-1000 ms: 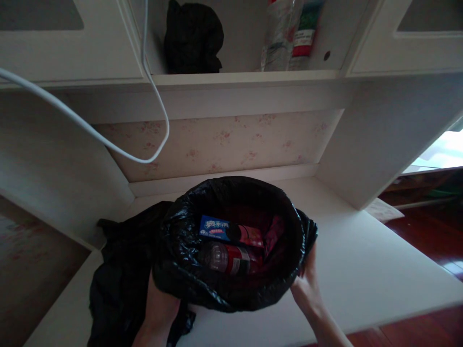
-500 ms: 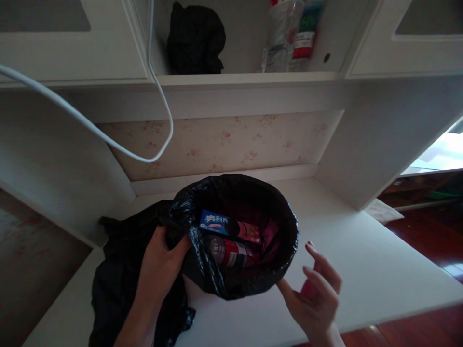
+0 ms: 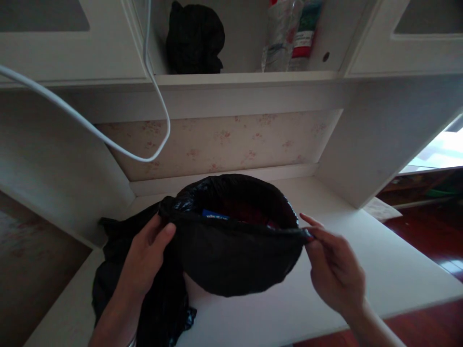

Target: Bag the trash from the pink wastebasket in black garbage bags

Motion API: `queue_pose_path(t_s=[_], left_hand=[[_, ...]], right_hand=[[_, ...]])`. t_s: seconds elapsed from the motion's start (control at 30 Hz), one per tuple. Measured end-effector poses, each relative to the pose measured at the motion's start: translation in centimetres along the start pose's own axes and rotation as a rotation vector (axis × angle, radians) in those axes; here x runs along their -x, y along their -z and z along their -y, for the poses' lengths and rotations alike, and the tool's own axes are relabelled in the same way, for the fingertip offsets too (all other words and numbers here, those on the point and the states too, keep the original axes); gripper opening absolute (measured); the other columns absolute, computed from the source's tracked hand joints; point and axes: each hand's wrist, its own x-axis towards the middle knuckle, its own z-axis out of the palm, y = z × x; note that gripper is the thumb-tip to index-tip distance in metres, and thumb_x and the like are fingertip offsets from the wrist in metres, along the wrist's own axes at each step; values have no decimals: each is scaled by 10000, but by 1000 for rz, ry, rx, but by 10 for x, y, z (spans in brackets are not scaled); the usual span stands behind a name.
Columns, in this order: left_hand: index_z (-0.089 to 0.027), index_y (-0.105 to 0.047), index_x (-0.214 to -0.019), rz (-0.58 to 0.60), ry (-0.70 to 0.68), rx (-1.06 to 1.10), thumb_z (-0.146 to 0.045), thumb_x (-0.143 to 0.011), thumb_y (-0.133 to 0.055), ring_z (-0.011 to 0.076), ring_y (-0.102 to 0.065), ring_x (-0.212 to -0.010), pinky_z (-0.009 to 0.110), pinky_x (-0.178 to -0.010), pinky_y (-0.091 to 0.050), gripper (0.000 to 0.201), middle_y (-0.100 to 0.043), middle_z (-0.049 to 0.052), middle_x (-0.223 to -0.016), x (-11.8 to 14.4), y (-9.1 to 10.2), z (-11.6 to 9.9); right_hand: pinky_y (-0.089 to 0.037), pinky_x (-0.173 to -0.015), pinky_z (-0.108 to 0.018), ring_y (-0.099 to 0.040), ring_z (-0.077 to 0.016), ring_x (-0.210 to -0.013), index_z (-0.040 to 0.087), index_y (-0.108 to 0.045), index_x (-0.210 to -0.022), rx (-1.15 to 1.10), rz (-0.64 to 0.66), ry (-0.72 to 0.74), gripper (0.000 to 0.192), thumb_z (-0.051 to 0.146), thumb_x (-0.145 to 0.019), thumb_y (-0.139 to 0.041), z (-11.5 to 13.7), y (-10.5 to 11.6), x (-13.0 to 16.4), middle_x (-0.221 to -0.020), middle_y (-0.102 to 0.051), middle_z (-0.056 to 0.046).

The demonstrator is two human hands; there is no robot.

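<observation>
Nearest: left hand [image 3: 146,255] low on left, thumb + fingers pinched shut on near rim of black bag [image 3: 231,260]. Right hand [image 3: 334,270] on right side, fingertips [image 3: 311,237] pinched on same rim, other fingers a bit loose. Rim pulled tight in a line btw both hands, near wall of bag lifted up.

Bag sits on white desk [image 3: 361,270], about mid. Mouth still partly open behind the tight rim. Inside: bit of blue box [image 3: 214,215] + sth red, too dark to tell more.

Left of bag: heap of black plastic [image 3: 123,270], touching bag.

Further back: flowery wall, white cable [image 3: 108,142] hanging in a loop. Up top on shelf [image 3: 246,77]: black bundle [image 3: 194,38], clear bottle [image 3: 280,36] beside red-label bottle [image 3: 303,41].
</observation>
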Motion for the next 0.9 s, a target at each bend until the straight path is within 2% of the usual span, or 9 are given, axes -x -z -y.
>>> queue_pose_path(t_s=[0.07, 0.13, 0.23, 0.3, 0.37, 0.43, 0.53, 0.73, 0.9], left_hand=[[-231, -760, -1164, 3, 123, 189, -601, -711, -845, 340, -644, -1289, 411, -1081, -543, 591, -783, 54, -1214, -15, -8, 5], [-233, -723, -1246, -1, 175, 284, -557, -762, -824, 310, -645, -1290, 399, -1087, -531, 591, -760, 53, -1274, -29, -16, 12], [-255, -652, -1355, -2, 199, 293, -472, -840, -789, 253, -665, -1261, 350, -1076, -519, 576, -731, 48, -1335, -47, -23, 18], [-263, -613, -1398, 36, 216, 286, -456, -861, -777, 245, -690, -1217, 344, -1029, -541, 594, -728, 64, -1336, -58, -25, 17], [-270, -594, -1415, 81, 211, 277, -424, -848, -793, 255, -707, -1177, 356, -982, -564, 620, -720, 80, -1343, -68, -26, 12], [-281, -604, -1399, 110, 163, 269, -342, -796, -836, 255, -696, -1195, 350, -993, -555, 649, -690, 74, -1391, -79, -29, 3], [-301, -638, -1363, 147, 48, 274, -219, -677, -879, 255, -649, -1273, 336, -1068, -504, 731, -663, 32, -1438, -94, -34, -12], [-225, -785, -1157, 278, -149, 126, -309, -727, -824, 314, -689, -1184, 439, -1061, -519, 440, -784, 61, -1191, -105, -46, -31], [-268, -809, -1101, 222, -170, 333, -281, -659, -867, 281, -754, -1009, 405, -909, -612, 445, -819, 29, -1030, -100, -54, -48]], right_hand=[[-575, -820, -361, -684, -190, -908, 255, -660, -1104, 37, -33, -188, 123, 322, -1017, -605, -9, -4, -22, -1039, -712, -62], [-565, -902, -409, -668, -214, -957, 246, -666, -1008, 28, -11, -329, 248, 490, -961, -666, -22, -9, -41, -1028, -684, -59], [-577, -931, -418, -663, -268, -1133, 266, -652, -1216, -156, 82, -676, 586, 654, -796, -782, -41, -14, -55, -1267, -674, -99], [-597, -765, -323, -706, -239, -1038, 292, -623, -1352, -368, 229, -934, 718, 700, -781, -776, -48, -12, -55, -1290, -704, -102], [-551, -601, -251, -716, -187, -838, 262, -698, -1290, -526, 330, -1067, 673, 720, -801, -746, -49, -9, -55, -1143, -768, -94], [-537, -565, -244, -706, -174, -748, 203, -781, -1137, -555, 327, -1064, 599, 686, -782, -782, -47, -7, -59, -1002, -793, -100], [-582, -668, -292, -731, -211, -798, 168, -817, -1007, -476, 215, -947, 510, 579, -712, -873, -44, -7, -71, -943, -801, -115], [-573, -808, -385, -702, -221, -829, 212, -804, -907, -253, -75, -717, 371, 489, -668, -871, -57, -21, -101, -914, -785, -63], [-501, -1056, -504, -698, -256, -979, 244, -799, -866, -158, -92, -490, 248, 399, -677, -845, -67, -40, -139, -962, -764, -43]])
